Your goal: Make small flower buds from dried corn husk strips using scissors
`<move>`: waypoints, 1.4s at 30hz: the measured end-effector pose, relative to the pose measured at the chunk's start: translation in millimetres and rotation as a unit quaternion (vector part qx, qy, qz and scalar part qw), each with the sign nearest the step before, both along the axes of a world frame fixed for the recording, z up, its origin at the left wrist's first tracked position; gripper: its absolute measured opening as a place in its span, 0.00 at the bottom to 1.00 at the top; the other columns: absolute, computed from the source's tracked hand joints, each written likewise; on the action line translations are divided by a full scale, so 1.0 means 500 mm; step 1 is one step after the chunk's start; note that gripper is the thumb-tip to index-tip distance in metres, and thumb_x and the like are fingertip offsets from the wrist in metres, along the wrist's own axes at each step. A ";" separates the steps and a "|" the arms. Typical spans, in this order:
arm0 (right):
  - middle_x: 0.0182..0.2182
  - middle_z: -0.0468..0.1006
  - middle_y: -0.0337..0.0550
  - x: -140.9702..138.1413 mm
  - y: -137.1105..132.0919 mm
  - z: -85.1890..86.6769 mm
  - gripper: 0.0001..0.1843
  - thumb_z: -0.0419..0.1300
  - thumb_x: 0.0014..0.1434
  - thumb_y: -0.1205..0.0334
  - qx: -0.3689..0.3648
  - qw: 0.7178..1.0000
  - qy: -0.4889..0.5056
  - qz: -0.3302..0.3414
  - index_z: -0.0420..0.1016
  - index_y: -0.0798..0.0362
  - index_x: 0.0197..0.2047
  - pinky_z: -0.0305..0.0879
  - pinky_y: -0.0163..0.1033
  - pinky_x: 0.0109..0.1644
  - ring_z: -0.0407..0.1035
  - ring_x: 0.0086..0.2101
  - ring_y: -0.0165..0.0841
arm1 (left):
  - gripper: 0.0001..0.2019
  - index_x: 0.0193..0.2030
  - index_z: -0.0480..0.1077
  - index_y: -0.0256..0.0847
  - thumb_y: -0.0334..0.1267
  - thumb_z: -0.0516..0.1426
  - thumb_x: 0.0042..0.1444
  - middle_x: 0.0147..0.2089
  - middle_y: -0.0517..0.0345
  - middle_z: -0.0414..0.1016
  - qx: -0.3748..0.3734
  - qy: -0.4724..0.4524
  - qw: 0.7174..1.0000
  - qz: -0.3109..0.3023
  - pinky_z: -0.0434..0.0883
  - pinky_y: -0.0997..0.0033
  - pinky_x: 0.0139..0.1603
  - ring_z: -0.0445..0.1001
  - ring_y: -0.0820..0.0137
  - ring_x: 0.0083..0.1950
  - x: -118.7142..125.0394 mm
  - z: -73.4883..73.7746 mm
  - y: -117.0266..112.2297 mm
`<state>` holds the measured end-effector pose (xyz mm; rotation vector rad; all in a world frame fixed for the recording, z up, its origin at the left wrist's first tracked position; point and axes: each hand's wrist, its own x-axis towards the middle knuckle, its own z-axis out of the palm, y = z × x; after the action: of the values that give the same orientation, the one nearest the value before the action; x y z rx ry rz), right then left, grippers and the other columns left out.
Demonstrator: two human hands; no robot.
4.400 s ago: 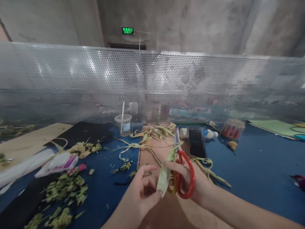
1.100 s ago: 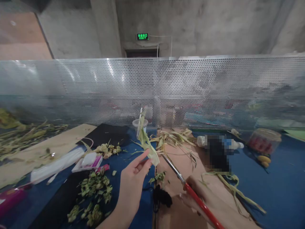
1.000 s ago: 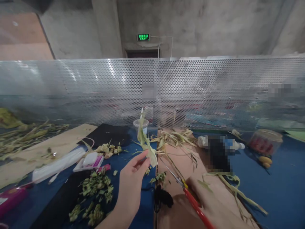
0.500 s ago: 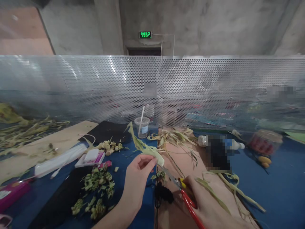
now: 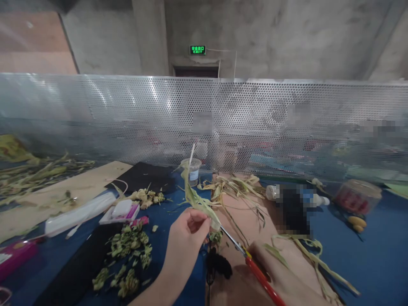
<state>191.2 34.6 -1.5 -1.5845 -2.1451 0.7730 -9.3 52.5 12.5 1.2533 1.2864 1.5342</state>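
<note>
My left hand pinches a pale green, partly dried leafy plant piece between thumb and fingertips, its long leaf pointing up and away. My right hand is wrapped round a pair of red-handled shears with a yellow part near the pivot. The narrow metal blades reach the lower end of the plant piece, close to my left fingertips. Whether they touch or grip it I cannot tell. Below the blades lies a black bundle on the brown board, with small green scraps beside it.
Trimmed green pieces lie at left, near a white-and-pink box. A lidded cup with a straw stands ahead. Dry leaves lie across the board's far end. A bottle and clear jar are at right. A perforated metal screen stands behind.
The shears have turned slightly, and their blades now look closer together at the plant piece. The leaf tip has swung right and more upright. My view has shifted slightly.
</note>
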 end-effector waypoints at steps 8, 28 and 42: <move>0.25 0.70 0.39 -0.001 -0.002 0.003 0.09 0.56 0.49 0.56 0.021 1.000 -0.004 0.009 0.63 0.51 0.30 0.56 0.36 0.32 0.62 0.27 0.33 | 0.06 0.27 0.64 0.39 0.37 0.59 0.45 0.25 0.60 0.71 -0.014 0.012 1.000 -0.011 0.68 0.74 0.27 0.71 0.71 0.26 0.003 0.012 -0.008; 0.25 0.70 0.37 0.009 -0.007 -0.008 0.07 0.53 0.54 0.57 0.020 0.999 0.044 0.022 0.64 0.51 0.28 0.55 0.33 0.30 0.61 0.27 0.30 | 0.06 0.31 0.65 0.39 0.38 0.57 0.48 0.29 0.59 0.72 -0.007 -0.005 0.998 -0.054 0.70 0.73 0.31 0.71 0.70 0.31 0.011 -0.002 -0.015; 0.20 0.67 0.37 0.006 -0.009 0.012 0.12 0.52 0.54 0.55 0.087 0.994 -0.044 0.048 0.63 0.53 0.23 0.49 0.32 0.24 0.57 0.22 0.27 | 0.10 0.37 0.57 0.41 0.40 0.55 0.52 0.27 0.62 0.69 -0.006 0.009 0.998 -0.056 0.69 0.71 0.29 0.72 0.70 0.28 0.008 -0.019 -0.004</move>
<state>194.0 30.0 4.3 -1.4619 -2.2957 0.5374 -5.5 50.7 3.2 1.3114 1.2136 1.4373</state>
